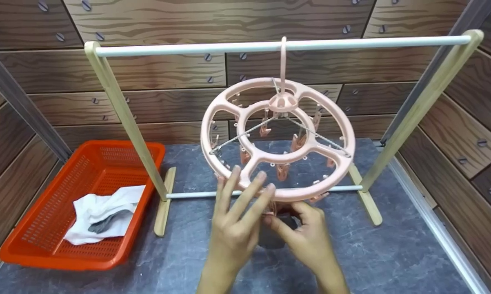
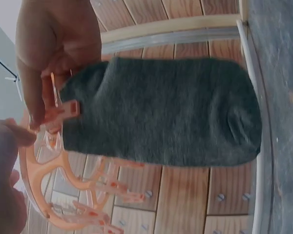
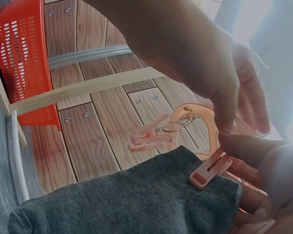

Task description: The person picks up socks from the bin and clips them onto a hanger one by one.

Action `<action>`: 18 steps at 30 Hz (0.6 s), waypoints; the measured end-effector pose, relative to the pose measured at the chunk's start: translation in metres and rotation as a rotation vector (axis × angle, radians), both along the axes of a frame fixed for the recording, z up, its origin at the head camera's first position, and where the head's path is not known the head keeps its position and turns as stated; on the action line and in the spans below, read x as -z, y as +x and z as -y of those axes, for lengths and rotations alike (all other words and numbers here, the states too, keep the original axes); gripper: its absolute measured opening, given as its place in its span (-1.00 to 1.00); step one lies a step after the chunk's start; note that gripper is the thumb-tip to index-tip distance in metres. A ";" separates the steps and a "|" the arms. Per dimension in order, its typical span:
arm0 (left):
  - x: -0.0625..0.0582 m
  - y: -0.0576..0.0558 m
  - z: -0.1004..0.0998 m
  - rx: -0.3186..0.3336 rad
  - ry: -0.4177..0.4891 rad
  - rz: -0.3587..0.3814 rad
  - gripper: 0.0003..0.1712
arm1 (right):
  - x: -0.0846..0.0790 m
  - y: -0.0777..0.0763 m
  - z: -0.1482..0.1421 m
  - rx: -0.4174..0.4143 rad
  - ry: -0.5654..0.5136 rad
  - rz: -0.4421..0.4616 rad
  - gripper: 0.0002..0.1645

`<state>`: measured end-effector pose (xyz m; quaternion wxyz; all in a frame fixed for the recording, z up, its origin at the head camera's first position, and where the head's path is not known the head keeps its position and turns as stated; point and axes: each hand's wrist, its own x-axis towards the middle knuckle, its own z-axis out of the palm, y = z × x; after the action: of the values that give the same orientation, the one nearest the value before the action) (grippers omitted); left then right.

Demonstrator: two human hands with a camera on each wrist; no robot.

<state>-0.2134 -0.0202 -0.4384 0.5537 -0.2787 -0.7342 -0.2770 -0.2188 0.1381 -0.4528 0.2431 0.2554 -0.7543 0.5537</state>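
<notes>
At left, the red basket stood on the desk, holding white cloth, likely for easy reach. Your left hand had its grip released, fingers straight at the pink ring, perhaps to steady it. Below the ring's near edge, the dark sock hung with a clip over its edge. A hook over the bar bore the ring. Rightward, your right hand had its grip pinching that clip, seemingly to control its bite.
</notes>
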 end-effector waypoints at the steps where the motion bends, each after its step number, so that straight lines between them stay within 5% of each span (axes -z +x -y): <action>1: 0.000 -0.001 0.002 -0.004 0.001 0.007 -0.55 | 0.000 0.000 0.001 -0.003 0.005 0.003 -0.58; 11: -0.001 -0.006 0.012 -0.007 0.063 -0.027 -0.59 | -0.005 0.008 0.000 0.006 0.159 -0.025 -0.56; 18: -0.001 -0.010 0.016 0.004 0.076 -0.035 -0.72 | -0.024 0.020 -0.019 0.119 0.319 -0.203 -0.59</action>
<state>-0.2237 -0.0358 -0.4372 0.5760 -0.2637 -0.7128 -0.3009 -0.1985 0.1570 -0.4288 0.3065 0.3002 -0.8178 0.3836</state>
